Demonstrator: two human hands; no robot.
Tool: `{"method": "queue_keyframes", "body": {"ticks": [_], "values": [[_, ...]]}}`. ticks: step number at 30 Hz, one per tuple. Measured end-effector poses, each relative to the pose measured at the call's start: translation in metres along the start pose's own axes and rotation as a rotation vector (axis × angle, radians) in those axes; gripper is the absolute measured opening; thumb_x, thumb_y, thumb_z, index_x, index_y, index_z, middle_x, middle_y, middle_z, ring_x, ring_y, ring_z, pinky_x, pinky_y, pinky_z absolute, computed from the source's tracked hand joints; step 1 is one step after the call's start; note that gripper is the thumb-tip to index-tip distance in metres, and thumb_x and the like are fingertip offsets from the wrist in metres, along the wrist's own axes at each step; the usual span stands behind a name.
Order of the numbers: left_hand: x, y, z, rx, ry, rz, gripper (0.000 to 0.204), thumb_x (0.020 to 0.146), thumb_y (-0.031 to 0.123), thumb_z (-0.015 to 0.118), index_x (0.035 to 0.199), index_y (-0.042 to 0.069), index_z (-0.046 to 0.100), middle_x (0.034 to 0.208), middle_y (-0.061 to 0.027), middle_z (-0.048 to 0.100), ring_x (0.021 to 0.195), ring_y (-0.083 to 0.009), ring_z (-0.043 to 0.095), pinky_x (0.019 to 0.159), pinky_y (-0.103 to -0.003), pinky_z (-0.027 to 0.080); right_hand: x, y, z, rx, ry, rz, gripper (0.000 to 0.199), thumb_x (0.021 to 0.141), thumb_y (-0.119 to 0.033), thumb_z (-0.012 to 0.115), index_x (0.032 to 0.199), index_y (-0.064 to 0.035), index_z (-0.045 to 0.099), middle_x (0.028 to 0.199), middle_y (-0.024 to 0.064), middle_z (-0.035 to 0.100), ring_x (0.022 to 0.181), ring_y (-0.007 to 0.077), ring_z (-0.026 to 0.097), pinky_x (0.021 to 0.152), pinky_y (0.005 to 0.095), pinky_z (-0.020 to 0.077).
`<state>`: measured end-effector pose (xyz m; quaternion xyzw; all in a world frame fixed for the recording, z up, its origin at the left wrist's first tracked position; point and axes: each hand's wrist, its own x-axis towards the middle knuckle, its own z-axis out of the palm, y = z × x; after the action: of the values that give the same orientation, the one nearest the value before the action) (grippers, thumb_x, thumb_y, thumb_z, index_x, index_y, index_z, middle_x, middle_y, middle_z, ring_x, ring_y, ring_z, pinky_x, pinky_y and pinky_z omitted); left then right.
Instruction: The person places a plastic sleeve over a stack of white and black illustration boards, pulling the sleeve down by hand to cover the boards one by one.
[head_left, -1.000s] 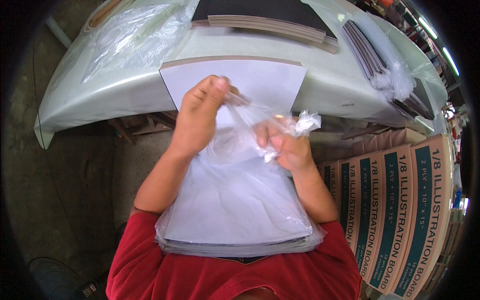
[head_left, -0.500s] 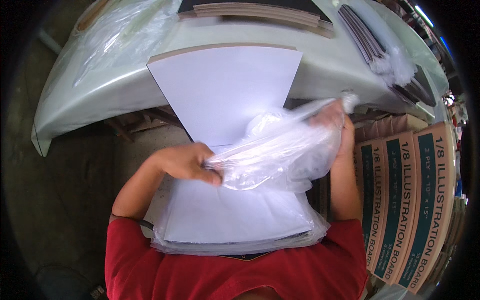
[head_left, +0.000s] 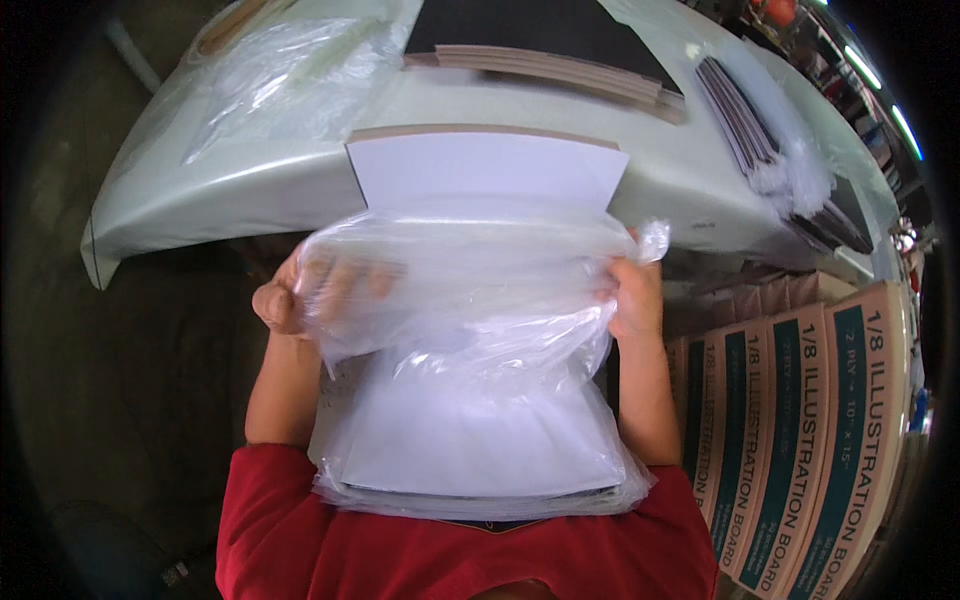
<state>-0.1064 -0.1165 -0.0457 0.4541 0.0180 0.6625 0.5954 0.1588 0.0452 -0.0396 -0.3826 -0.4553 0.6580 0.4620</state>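
Clear plastic bag film (head_left: 470, 265) stretches between my two hands, across the middle of a white board (head_left: 490, 175). My left hand (head_left: 320, 290) grips the film's left side, its fingers blurred and showing through the plastic. On the other side my right hand (head_left: 635, 295) closes on the film, and a bunched end sticks up beside it. The board's far end leans on the table edge. Nearer me, the film lies crumpled over a white sheet or board (head_left: 480, 450) on my lap, with more plastic-wrapped layers beneath it.
A pale plastic-covered table (head_left: 270, 180) spans the far side. It bears black boards (head_left: 540, 40), loose plastic film (head_left: 300, 80) and a wrapped bundle of boards (head_left: 740, 120). Several brown cartons (head_left: 850, 440) stand in a row at my right.
My left hand has moved up and left, and my right hand down and left. The film, bunched and slanting before, is now spread wide across the board.
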Motion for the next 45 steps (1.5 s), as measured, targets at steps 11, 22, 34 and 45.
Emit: {"method": "queue_keyframes", "body": {"ticks": [11, 22, 34, 45], "values": [[0.004, 0.022, 0.024, 1.574, 0.267, -0.122, 0.017, 0.066, 0.002, 0.061, 0.084, 0.001, 0.062, 0.074, -0.0075, 0.053, 0.068, -0.017, 0.051, 0.062, -0.025, 0.04, -0.002, -0.028, -0.02, -1.024, -0.017, -1.305, 0.042, 0.062, 0.011, 0.048, 0.099, -0.0047, 0.061, 0.091, 0.0126, 0.059, 0.078, 0.0221, 0.059, 0.064, 0.0322, 0.0471], [-0.106, -0.065, -0.103, 0.101, 1.17, -0.51, 0.012, 0.078, 0.023, 0.06, 0.08, 0.012, 0.056, 0.066, 0.0038, 0.053, 0.061, -0.0069, 0.047, 0.059, -0.023, 0.039, 0.064, 0.178, -0.129, 0.739, -0.501, 0.546, 0.019, 0.084, -0.024, 0.046, 0.074, -0.0073, 0.047, 0.054, -0.0011, 0.041, 0.04, 0.0059, 0.031, 0.036, 0.0186, 0.0252], [0.013, -0.076, -0.017, 0.034, 0.668, -0.247, 0.047, 0.081, 0.029, 0.05, 0.122, 0.01, 0.039, 0.109, -0.007, 0.05, 0.091, -0.0176, 0.046, 0.074, -0.032, 0.038, 0.006, 0.117, -0.077, 0.295, -0.508, 0.485, 0.018, 0.083, -0.02, 0.05, 0.074, -0.0045, 0.052, 0.051, -0.0009, 0.042, 0.038, 0.0054, 0.033, 0.037, 0.0193, 0.0269], [-0.152, -0.091, -0.104, 0.258, 1.174, -0.938, 0.028, 0.078, 0.03, 0.054, 0.086, 0.004, 0.059, 0.08, -0.0093, 0.06, 0.071, -0.0209, 0.055, 0.064, -0.032, 0.044, 0.035, 0.2, -0.151, -0.372, -0.777, 0.452, 0.035, 0.078, -0.03, 0.059, 0.106, -0.0099, 0.052, 0.091, -0.0023, 0.051, 0.084, 0.0086, 0.045, 0.072, 0.0238, 0.0368]]}}
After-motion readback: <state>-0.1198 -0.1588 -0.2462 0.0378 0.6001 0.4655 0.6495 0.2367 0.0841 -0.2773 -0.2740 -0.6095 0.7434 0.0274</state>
